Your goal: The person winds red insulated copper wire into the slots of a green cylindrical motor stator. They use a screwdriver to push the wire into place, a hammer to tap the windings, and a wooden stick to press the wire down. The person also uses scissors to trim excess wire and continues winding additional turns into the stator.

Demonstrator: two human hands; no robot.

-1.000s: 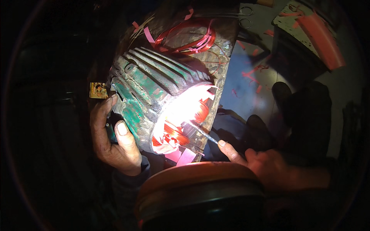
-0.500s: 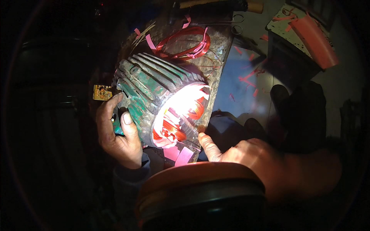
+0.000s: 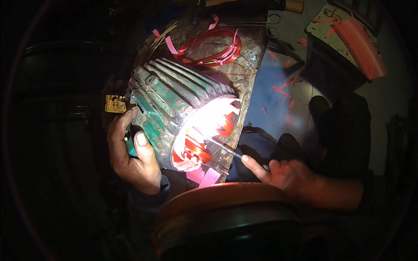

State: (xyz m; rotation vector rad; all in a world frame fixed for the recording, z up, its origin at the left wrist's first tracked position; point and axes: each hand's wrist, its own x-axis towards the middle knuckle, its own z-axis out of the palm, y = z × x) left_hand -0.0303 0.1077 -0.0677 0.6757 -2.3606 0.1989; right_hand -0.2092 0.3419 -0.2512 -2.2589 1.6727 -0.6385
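A finned green motor housing (image 3: pixel 167 98), worn and dirty, lies on its side on the wooden bench. Its open end faces right and glares under a bright light. Coils of red winding wire (image 3: pixel 196 150) and pale pink insulation strips show inside the opening. My left hand (image 3: pixel 137 158) grips the housing's left side, thumb on top, other fingers partly hidden. My right hand (image 3: pixel 283 176) is closed on a thin dark rod-like tool (image 3: pixel 228 150), index finger stretched along it. The tool's far end reaches into the opening, where glare hides its tip.
Behind the housing lie a bundle of red wire (image 3: pixel 209 47), thin sticks (image 3: pixel 163 39) and scissor-like forceps (image 3: pixel 267 24). Pink strips (image 3: pixel 209 177) lie by the bench edge. A red curved sheet (image 3: pixel 361 48) rests at far right; scraps litter the floor. A dark rounded object (image 3: pixel 226 204) blocks the near view.
My right hand has drawn back to the right and slightly down, and more of the thin tool shows. My left hand stays on the housing. The whole view has shifted slightly.
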